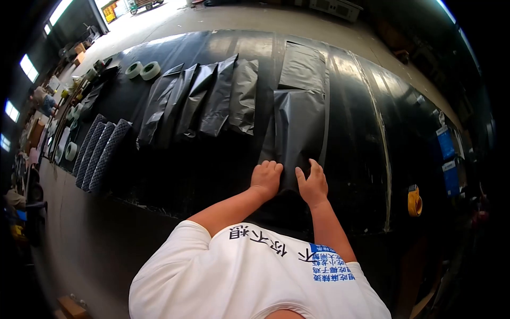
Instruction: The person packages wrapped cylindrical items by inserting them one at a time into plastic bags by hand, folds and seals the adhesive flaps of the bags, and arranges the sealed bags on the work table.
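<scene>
A grey plastic bag [300, 117] lies lengthwise on the black table in front of me, over a second flat grey sheet [303, 66]. My left hand [267, 177] is closed at the bag's near left edge, fingers curled. My right hand [312, 182] rests at the near right edge with its fingers apart. Between the hands the near end of the bag is dark and its edge is hard to make out. Left of the bag, several folded grey bags [199, 101] lie side by side.
Three rolls of dark quilted wrap [103, 154] lie at the table's left. Tape rolls [142, 70] sit at the back left. A yellow tape roll [414, 201] and blue packets [449, 159] are on the right. A person [42, 100] is far left.
</scene>
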Available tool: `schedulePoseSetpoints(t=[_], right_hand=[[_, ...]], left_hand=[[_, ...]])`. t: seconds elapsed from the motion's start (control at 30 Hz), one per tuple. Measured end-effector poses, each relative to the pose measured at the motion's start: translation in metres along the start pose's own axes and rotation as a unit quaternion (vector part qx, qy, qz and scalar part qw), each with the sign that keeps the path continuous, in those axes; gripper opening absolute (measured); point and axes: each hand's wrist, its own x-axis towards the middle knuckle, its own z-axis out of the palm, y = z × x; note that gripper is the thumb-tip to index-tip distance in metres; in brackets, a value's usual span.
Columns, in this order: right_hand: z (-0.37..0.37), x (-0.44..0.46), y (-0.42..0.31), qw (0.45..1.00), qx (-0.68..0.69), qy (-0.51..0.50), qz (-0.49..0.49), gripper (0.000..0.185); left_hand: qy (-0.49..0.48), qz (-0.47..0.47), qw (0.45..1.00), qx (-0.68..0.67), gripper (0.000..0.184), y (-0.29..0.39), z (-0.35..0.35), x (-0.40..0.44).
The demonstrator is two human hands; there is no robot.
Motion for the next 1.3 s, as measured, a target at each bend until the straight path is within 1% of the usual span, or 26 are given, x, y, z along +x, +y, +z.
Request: schedulePoseSetpoints(t=[0.03,0.13,0.17,0.27,0.3,0.37,0.4,0.43,0.47,0.5,0.53,0.57,0.6,0.63,0.73,0.77,0.87,0.9,0.93,0.97,1.0,1.07,1.1,1.13,1.2,1.3], right_hand=[[-0.001,0.003,-0.011,0.999,-0.006,-0.023,0.041,0.067],[-0.006,0.021,-0.036,0.98,-0.019,-0.137,0.144,0.103],[-0.003,0.027,-0.035,0.982,-0.005,-0.124,0.143,0.105],[-0.003,0.039,-0.036,0.981,0.018,-0.143,0.132,0.097],[0.004,0.043,-0.031,0.983,0.048,-0.125,0.129,0.084],[0.011,0.049,-0.029,0.971,0.145,-0.131,0.138,0.077],[0.015,0.051,-0.026,0.962,0.193,-0.133,0.143,0.074],[0.039,0.063,-0.004,0.947,0.259,-0.127,0.14,0.067],[0.038,0.069,-0.008,0.937,0.29,-0.129,0.145,0.067],[0.037,0.075,-0.015,0.927,0.32,-0.13,0.148,0.066],[0.038,0.083,-0.022,0.915,0.351,-0.131,0.15,0.066],[0.04,0.094,-0.029,0.914,0.357,-0.121,0.151,0.066],[0.043,0.104,-0.037,0.912,0.363,-0.113,0.153,0.066],[0.046,0.117,-0.047,0.911,0.368,-0.104,0.154,0.066],[0.049,0.152,-0.082,0.967,0.209,-0.07,0.127,0.073],[0.051,0.161,-0.092,0.98,0.125,-0.079,0.13,0.093],[0.057,0.171,-0.136,0.988,-0.077,-0.067,0.115,0.11],[0.067,0.181,-0.134,0.987,-0.091,-0.081,0.105,0.117],[0.088,0.191,-0.124,0.993,-0.074,-0.053,0.076,0.115],[0.094,0.198,-0.131,0.994,-0.062,-0.067,0.066,0.113],[0.105,0.205,-0.131,0.997,-0.033,-0.055,0.038,0.11],[0.127,0.218,-0.142,0.997,0.048,-0.051,0.013,0.109],[0.14,0.227,-0.146,0.995,0.08,-0.053,-0.02,0.108],[0.156,0.237,-0.147,0.993,0.101,-0.056,-0.034,0.107],[0.163,0.241,-0.165,0.983,0.161,-0.089,-0.026,0.107],[0.179,0.244,-0.19,0.981,0.159,-0.099,-0.06,0.107]], left_hand=[[-0.019,0.01,1.0,0.014,0.018,0.001,-0.003,0.001],[-0.042,0.019,0.999,-0.019,0.021,-0.006,0.006,0.003],[-0.058,0.018,0.998,-0.033,0.023,-0.009,0.003,0.004],[-0.098,0.025,0.991,-0.091,0.027,-0.018,-0.003,0.004],[-0.1,0.027,0.988,-0.118,0.028,-0.022,-0.004,0.006],[-0.117,0.026,0.981,-0.15,0.032,-0.032,-0.013,0.015],[-0.125,0.047,0.981,-0.144,0.031,-0.04,-0.015,0.022],[-0.134,0.069,0.979,-0.139,0.03,-0.051,-0.016,0.031],[-0.142,0.091,0.977,-0.133,0.029,-0.063,-0.02,0.043],[-0.178,0.12,0.974,-0.071,0.024,-0.073,-0.039,0.063],[-0.154,0.112,0.982,-0.005,0.022,-0.084,-0.051,0.086],[-0.1,0.081,0.991,0.017,0.022,-0.097,-0.065,0.108],[-0.078,0.049,0.994,0.051,0.023,-0.112,-0.065,0.129],[-0.126,0.022,0.987,0.095,0.032,-0.126,-0.065,0.148],[-0.238,-0.093,0.948,0.189,0.045,-0.157,-0.078,0.163],[-0.274,-0.122,0.942,0.152,0.051,-0.171,-0.077,0.165],[-0.246,-0.145,0.954,0.089,0.052,-0.184,-0.095,0.152],[-0.221,-0.14,0.962,0.076,0.053,-0.189,-0.096,0.145],[-0.218,-0.135,0.965,0.053,0.052,-0.193,-0.1,0.141],[-0.195,-0.13,0.971,0.044,0.05,-0.199,-0.093,0.137],[-0.189,-0.132,0.973,0.031,0.05,-0.197,-0.1,0.134],[-0.165,-0.126,0.978,0.003,0.048,-0.204,-0.092,0.132],[-0.177,-0.123,0.977,-0.007,0.043,-0.203,-0.103,0.131],[-0.152,-0.124,0.98,-0.02,0.039,-0.208,-0.097,0.131],[-0.143,-0.127,0.982,-0.009,0.037,-0.219,-0.102,0.128],[-0.139,-0.14,0.98,0.005,0.036,-0.248,-0.113,0.122]])
